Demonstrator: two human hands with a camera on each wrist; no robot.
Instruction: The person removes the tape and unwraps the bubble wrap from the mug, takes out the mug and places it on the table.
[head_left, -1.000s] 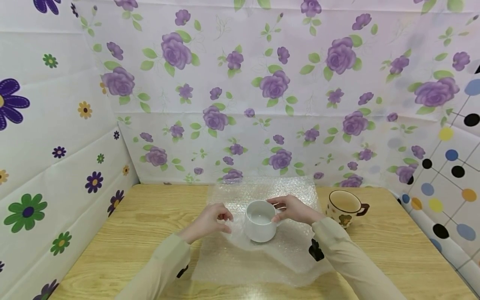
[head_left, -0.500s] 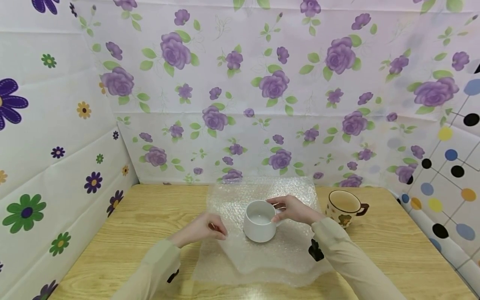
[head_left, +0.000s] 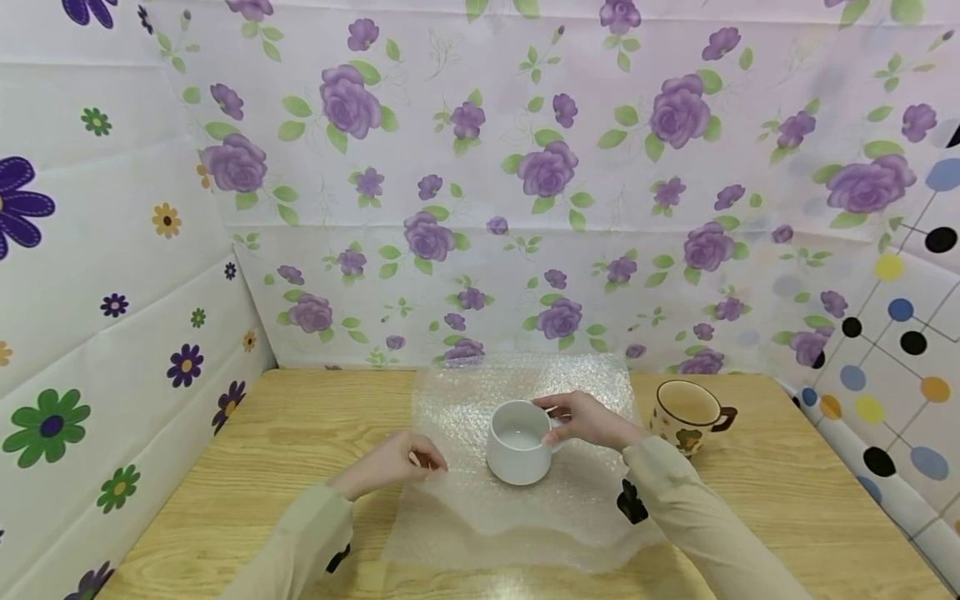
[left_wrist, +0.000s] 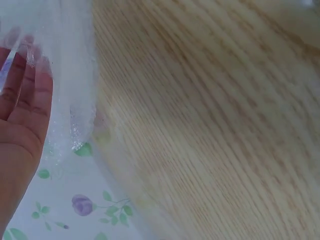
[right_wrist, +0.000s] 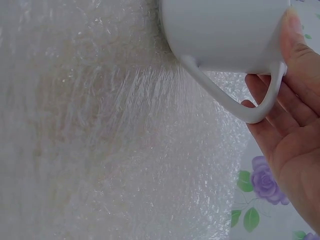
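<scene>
A white mug point(head_left: 519, 450) stands upright on a sheet of bubble wrap point(head_left: 525, 379). My right hand point(head_left: 588, 419) grips the mug from its right side, the thumb at the rim. In the right wrist view, the fingers of the right hand point(right_wrist: 295, 115) lie behind and beside the mug's handle point(right_wrist: 235, 102). Left of the mug, my left hand point(head_left: 397, 462) pinches the edge of a loose flap of the wrap. The left wrist view shows the fingers point(left_wrist: 30, 90) partly behind the clear film point(left_wrist: 75, 55), with the thumb hidden.
To the right stands a cream mug point(head_left: 686, 417) with a brown handle and a painted picture. All of it is on a wood-grain table point(head_left: 300, 408), with a flowered curtain point(head_left: 480, 192) along the back and patterned sheets at both sides.
My left hand has drawn left and slightly down, away from the white mug. The flap of wrap near the mug now lies lower and flatter. The right hand keeps its place.
</scene>
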